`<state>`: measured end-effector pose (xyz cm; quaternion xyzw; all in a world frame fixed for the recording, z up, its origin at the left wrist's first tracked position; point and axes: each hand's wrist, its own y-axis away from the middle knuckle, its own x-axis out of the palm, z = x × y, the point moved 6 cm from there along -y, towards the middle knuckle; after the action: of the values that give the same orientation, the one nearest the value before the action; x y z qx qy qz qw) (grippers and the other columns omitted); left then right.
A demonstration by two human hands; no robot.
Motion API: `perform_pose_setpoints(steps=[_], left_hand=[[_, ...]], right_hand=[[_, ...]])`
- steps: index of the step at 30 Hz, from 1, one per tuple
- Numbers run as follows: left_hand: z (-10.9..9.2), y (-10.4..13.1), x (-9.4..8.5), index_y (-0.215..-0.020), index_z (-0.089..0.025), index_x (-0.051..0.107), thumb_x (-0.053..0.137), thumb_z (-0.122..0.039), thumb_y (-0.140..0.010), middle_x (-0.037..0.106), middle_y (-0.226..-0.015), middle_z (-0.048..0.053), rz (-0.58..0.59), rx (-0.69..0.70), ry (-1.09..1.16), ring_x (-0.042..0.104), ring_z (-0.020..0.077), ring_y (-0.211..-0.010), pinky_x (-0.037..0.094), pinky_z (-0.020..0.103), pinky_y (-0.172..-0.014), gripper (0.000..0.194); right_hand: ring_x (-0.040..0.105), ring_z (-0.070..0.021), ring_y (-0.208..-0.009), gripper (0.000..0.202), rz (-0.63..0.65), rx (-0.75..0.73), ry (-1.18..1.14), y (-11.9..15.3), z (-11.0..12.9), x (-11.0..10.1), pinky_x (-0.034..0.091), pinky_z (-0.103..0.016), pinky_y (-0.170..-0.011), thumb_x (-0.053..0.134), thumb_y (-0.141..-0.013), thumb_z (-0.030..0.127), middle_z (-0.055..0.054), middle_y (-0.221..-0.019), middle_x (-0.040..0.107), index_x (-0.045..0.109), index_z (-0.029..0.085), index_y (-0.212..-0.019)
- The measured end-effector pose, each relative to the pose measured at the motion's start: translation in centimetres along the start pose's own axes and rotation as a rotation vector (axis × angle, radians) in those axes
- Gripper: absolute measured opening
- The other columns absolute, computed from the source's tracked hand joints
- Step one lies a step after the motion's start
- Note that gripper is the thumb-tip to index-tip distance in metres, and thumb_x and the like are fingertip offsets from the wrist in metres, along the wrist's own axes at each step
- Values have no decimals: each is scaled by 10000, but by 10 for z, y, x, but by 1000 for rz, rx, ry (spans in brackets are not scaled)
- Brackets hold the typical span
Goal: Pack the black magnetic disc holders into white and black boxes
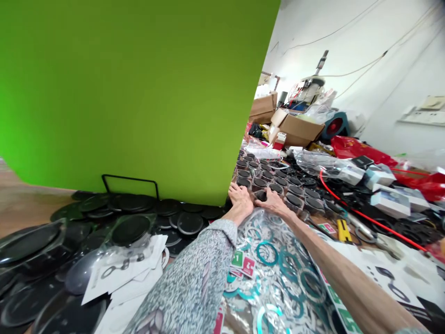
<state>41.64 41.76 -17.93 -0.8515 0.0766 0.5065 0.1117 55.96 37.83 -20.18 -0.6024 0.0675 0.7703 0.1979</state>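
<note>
both hands, left hand (239, 198) and right hand (273, 202), rest open on the black round cups (278, 185) beyond teal ring sheets (274, 260)

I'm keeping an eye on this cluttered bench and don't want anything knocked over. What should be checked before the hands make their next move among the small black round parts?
1. Left hand position: ok, at the near edge of the rows of small black round parts, beside the green panel.
2. Right hand position: ok, resting by the same rows, close to the left hand.
3. Whether either hand grips a part: cannot tell, the fingers hide it.
4. Clear plastic bag of teal rings under the forearms: not ok, it could shift.
5. Red cable near the right arm: ok, apart from it.
6. Black discs at the left: ok, untouched.
</note>
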Motion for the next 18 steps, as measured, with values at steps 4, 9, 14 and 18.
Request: perform_pose_setpoints(steps=[4, 9, 14, 18], left_hand=[[3, -14, 7, -1246, -193, 513, 557, -316, -901, 461, -1352, 104, -1, -83, 5, 484, 267, -1190, 450, 482, -955, 369], [9, -10, 3, -1243, -195, 512, 546, -322, -910, 512, -1286, 99, 3, -130, 7, 541, 237, -1105, 490, 443, -903, 359], [0, 12, -10, -1172, -168, 546, 460, -228, -938, 517, -1276, 123, -38, -17, -16, 481, 273, -1179, 443, 469, -923, 256], [-24, 44, -27, -1255, -230, 460, 511, -186, -865, 497, -1297, 117, -52, 234, 8, 411, 264, -1235, 400, 426, -968, 396]], right_hand=[[610, -234, -947, 512, -33, -68, -54, -1, -6, -4, 459, -295, -819, 627, -727, 453, -112, -1017, 623, 503, 162, -1130], [592, -267, -978, 584, -169, -83, -112, 4, -10, -28, 452, -354, -860, 605, -713, 457, -156, -1072, 603, 465, 132, -1177], [580, -316, -1027, 687, -280, -59, -152, 13, -30, -58, 445, -413, -879, 583, -687, 570, -174, -1128, 588, 456, 143, -1209], [617, -312, -986, 721, -259, -30, -133, 27, -52, -74, 472, -399, -839, 572, -676, 659, -147, -1135, 617, 461, 198, -1218]])
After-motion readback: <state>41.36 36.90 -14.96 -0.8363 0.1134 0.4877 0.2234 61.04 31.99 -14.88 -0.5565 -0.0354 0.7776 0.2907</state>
